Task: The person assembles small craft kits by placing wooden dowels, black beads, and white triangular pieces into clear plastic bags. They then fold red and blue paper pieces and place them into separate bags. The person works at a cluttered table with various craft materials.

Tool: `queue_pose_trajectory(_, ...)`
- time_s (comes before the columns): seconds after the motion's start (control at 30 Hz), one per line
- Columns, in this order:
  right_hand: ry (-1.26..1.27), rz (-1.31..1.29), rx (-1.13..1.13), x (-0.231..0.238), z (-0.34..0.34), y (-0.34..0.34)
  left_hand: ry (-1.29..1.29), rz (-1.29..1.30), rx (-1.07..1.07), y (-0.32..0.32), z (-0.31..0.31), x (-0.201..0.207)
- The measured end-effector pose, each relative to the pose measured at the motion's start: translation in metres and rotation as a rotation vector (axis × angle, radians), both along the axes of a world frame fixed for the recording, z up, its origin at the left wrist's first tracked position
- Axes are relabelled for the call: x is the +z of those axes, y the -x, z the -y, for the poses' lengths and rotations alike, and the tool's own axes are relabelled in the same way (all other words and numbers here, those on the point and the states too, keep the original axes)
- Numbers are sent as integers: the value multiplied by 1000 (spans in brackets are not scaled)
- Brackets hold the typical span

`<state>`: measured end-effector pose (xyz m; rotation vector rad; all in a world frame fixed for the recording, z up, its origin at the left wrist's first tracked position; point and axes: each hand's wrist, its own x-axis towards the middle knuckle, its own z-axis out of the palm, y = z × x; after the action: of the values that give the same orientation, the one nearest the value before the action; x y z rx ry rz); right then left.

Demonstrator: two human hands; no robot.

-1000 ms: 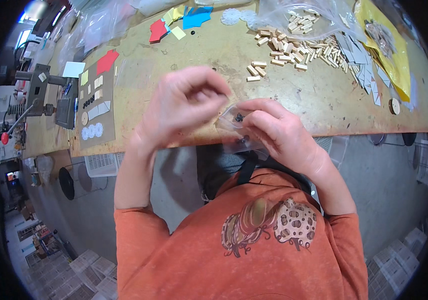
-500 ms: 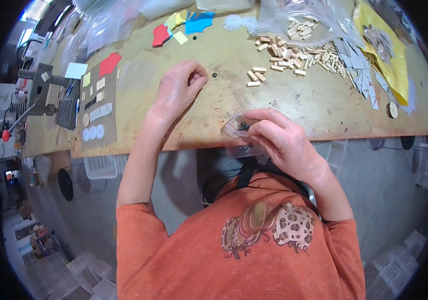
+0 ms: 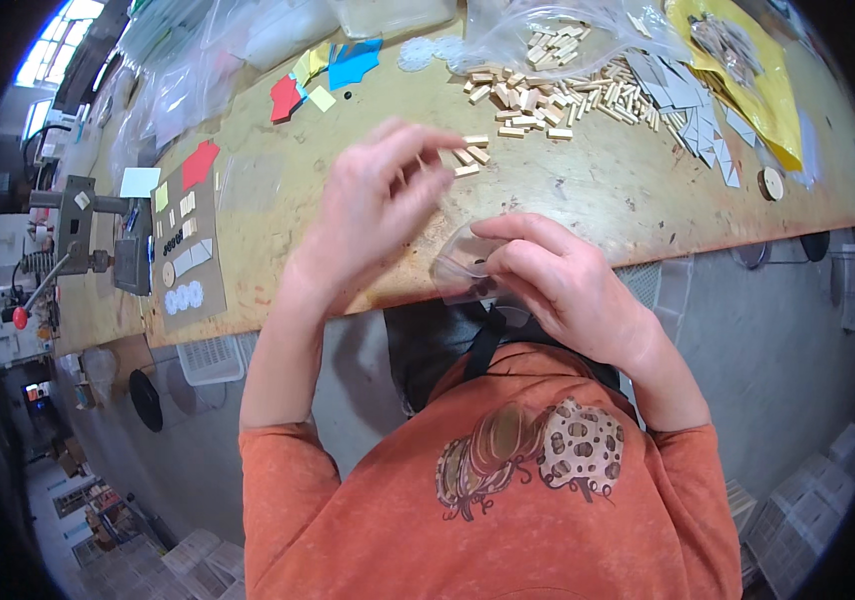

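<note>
My right hand (image 3: 563,285) pinches a small clear plastic bag (image 3: 456,268) at the table's front edge. Several small black pieces (image 3: 483,285) show inside the bag. Just left of it and above the table, my left hand (image 3: 373,205) is blurred by motion. Its thumb and fingers are apart, and I make out nothing between them. Beyond its fingertips lie a few short wooden blocks (image 3: 473,155), partly covered by the hand. A small black piece (image 3: 348,96) rests farther back on the table.
At left, a brown board (image 3: 210,225) carries sorted pieces beside a lever press (image 3: 78,235). Red card pieces (image 3: 286,97) and blue ones (image 3: 353,65) lie at the back. Wooden blocks (image 3: 528,100), grey triangles (image 3: 718,145), a yellow bag (image 3: 788,110) and a wooden disc (image 3: 771,184) occupy the right.
My left hand has moved right, closer to the bag, and its curled fingers have spread. The second loose black piece is no longer visible. My right hand still holds the bag.
</note>
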<state>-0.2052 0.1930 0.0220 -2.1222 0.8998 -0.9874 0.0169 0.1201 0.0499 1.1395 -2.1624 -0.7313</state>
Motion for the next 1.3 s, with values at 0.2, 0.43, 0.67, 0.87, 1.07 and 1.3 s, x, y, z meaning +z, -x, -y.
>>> queue_pose_trajectory(0.2, -5, -1, -41, 0, -12, 15, -101, 55, -33, 17, 48, -43)
queue_pose_trajectory(0.43, -36, 3, -90, -6, -17, 27, -8, 374, -102, 29, 52, -30)
queue_pose_trajectory(0.67, 3, -10, -97, -3, -14, 26, 100, 474, -63, 35, 49, -29)
queue_pose_trajectory(0.87, -29, 21, -86, 5, -4, 28, -687, -234, 76, 25, 34, 0)
queue_pose_trajectory(1.07, 7, 1, -34, 13, 13, 20, -662, -262, -155, 13, -2, 27)
queue_pose_trajectory(1.3, 11, -31, -3, 13, 10, 14, -235, -133, -3, -3, 6, 8)
